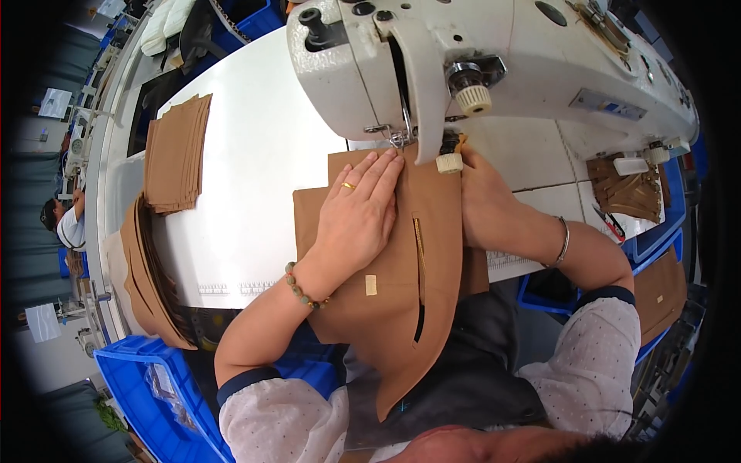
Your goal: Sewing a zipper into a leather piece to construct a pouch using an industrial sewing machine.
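Observation:
Under the needle area of a white sewing machine [397, 131] lies a brown panel [394, 309], which looks like leather or coated fabric. It has a long slit, a small pale sticker and a curved lower end hanging over the table edge toward my lap. My left hand [359, 204] rests flat on the panel, fingers together and stretched out, tips just in front of the presser foot. My right hand [486, 193] is at the panel's right edge, beside the machine head; its fingers are mostly hidden there. Another brown layer shows below that hand, under the panel.
A stack of brown pieces [176, 154] lies left on the white table [239, 154]. Curved brown pieces [147, 278] drape over its left front edge, above a blue crate [162, 386]. At right are small brown strips [625, 189], a red-and-black tool [610, 224] and another blue crate [652, 247].

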Action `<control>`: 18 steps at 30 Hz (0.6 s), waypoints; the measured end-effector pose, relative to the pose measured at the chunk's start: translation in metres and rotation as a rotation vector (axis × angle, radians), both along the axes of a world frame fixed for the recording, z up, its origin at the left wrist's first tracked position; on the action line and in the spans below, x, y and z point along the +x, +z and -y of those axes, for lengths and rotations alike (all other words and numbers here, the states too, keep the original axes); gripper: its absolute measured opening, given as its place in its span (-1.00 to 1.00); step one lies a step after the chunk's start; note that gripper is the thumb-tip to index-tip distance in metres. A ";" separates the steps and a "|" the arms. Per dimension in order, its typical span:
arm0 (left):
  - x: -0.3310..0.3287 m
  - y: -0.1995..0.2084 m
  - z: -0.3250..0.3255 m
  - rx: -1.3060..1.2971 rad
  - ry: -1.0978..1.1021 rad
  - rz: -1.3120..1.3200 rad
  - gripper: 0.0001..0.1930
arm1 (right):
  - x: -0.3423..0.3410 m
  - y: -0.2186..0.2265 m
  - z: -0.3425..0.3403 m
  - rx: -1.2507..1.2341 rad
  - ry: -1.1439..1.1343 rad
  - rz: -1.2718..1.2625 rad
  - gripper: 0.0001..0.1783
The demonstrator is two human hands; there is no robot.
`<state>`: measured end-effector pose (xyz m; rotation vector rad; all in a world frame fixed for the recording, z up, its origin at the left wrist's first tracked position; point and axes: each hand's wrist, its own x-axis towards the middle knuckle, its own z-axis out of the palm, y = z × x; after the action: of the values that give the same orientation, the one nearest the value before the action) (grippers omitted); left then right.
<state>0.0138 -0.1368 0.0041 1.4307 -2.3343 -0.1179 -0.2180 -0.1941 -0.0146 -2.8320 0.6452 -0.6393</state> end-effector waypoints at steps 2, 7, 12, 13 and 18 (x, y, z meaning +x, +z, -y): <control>0.001 -0.001 0.003 0.008 0.009 0.007 -0.44 | 0.000 0.003 0.000 -0.002 0.000 -0.005 -0.43; 0.005 -0.009 0.022 -0.040 0.063 0.013 -0.50 | 0.000 0.007 -0.001 0.035 -0.003 -0.072 -0.42; 0.013 -0.017 0.047 -0.105 0.048 -0.024 -0.76 | 0.000 0.006 0.000 0.024 0.017 -0.052 -0.41; 0.015 -0.017 0.052 -0.104 0.047 -0.027 -0.76 | 0.000 0.007 0.000 0.024 0.016 -0.055 -0.41; 0.018 -0.010 0.058 -0.096 0.031 -0.044 -0.81 | -0.001 0.009 -0.001 0.021 0.039 -0.035 -0.33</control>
<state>0.0318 -0.1953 -0.0063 1.4029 -2.2503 -0.0282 -0.2191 -0.1935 -0.0060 -2.8345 0.5978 -0.5738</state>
